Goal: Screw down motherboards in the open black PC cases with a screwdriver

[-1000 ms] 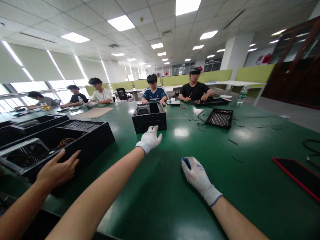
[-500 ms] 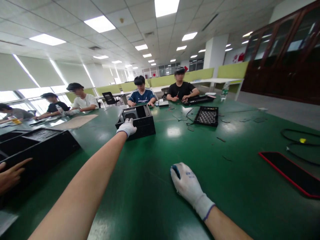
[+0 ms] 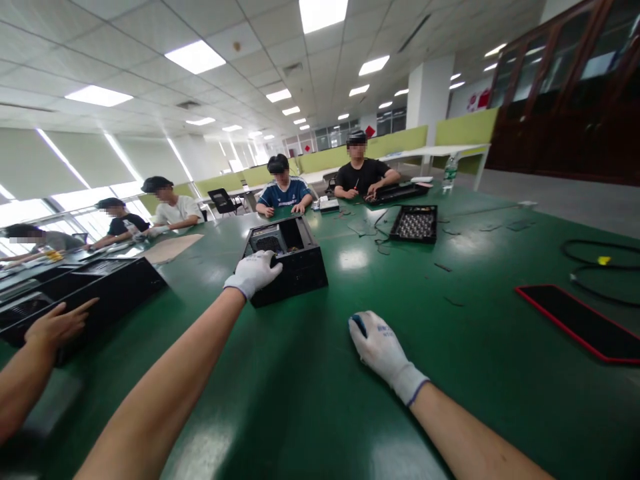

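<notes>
A black computer case (image 3: 295, 275) lies on the green table (image 3: 310, 373), its open side facing up with parts inside. My left hand (image 3: 255, 273), in a white glove, grips the near left edge of this case, its fingers over the rim. Also gloved in white, my right hand (image 3: 377, 343) rests on the bare table to the right of the case. Its fingers are curled closed, and whatever they may hold is hidden.
Another black case (image 3: 110, 297) stands at the left, with a person's bare hand (image 3: 60, 327) before it. Farther back are a black tray (image 3: 414, 224) and a bottle (image 3: 450, 172). A red-edged black mat (image 3: 580, 320) lies right. Several people sit around.
The case has come nearer and turned slightly, with my left hand on its edge. My right hand looks almost unmoved. At the left, the other person's hand reaches farther into view.
</notes>
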The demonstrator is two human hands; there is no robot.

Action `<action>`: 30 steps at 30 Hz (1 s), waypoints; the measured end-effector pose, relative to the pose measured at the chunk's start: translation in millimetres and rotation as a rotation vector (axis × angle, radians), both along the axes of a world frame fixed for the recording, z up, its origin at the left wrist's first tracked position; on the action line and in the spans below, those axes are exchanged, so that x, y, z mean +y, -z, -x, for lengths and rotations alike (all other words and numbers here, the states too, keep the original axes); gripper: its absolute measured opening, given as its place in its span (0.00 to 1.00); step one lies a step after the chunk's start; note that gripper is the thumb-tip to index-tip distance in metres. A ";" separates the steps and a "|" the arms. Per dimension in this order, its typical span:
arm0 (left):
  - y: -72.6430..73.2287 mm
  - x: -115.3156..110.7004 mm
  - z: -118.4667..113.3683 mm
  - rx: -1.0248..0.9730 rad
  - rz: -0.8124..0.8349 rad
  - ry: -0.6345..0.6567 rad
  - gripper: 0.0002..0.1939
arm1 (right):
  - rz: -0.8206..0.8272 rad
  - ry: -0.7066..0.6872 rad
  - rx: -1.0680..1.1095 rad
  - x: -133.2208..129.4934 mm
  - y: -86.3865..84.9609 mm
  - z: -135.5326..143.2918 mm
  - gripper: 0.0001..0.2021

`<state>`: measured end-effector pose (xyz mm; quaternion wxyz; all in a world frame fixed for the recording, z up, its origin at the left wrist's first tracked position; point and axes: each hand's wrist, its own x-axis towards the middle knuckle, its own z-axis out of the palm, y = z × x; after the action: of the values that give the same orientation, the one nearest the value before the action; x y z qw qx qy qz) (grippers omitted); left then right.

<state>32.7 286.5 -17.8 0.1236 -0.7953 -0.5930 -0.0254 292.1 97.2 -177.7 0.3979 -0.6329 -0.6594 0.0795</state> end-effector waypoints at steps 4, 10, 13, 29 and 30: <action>1.3 -80.3 7.4 -0.036 -0.101 0.107 0.26 | -0.013 0.047 0.067 2.7 -0.7 -4.4 0.17; 0.7 -201.1 19.0 -0.152 -0.107 0.242 0.18 | -0.053 0.098 0.174 -0.8 -17.5 -11.5 0.20; 1.2 -251.3 26.5 -0.226 -0.085 0.293 0.16 | -0.083 0.106 0.201 -13.5 -34.1 -18.2 0.22; 5.7 -392.8 29.5 -0.294 0.070 0.367 0.12 | -0.026 -0.575 -0.545 -94.9 -205.0 48.8 0.18; 6.5 -394.6 28.9 -0.290 0.071 0.360 0.12 | 0.008 -0.608 -0.655 -90.9 -202.5 59.1 0.18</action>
<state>3.8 -108.1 -24.3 0.0025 -0.8801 -0.4537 -0.1398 232.9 6.3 24.8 0.1243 -0.4035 -0.9064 -0.0093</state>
